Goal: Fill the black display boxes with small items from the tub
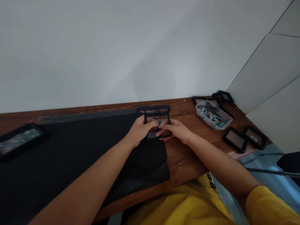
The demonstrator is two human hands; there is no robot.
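A small black display case with clear film panels stands hinged open in front of me, its lid raised at the back. My left hand grips its left side, thumb reaching over the film. On the right side, my right hand is closed round the frame, its fingers partly seen through the clear panel. Both thumbs meet near the middle, at a small greyish piece too blurred to name. The case is over the right edge of a black mat.
To the right, a clear plastic tub holds several small greenish packets. Black cases lie around it, one with a round item inside. A longer dark case lies far left. A white wall borders the wooden table.
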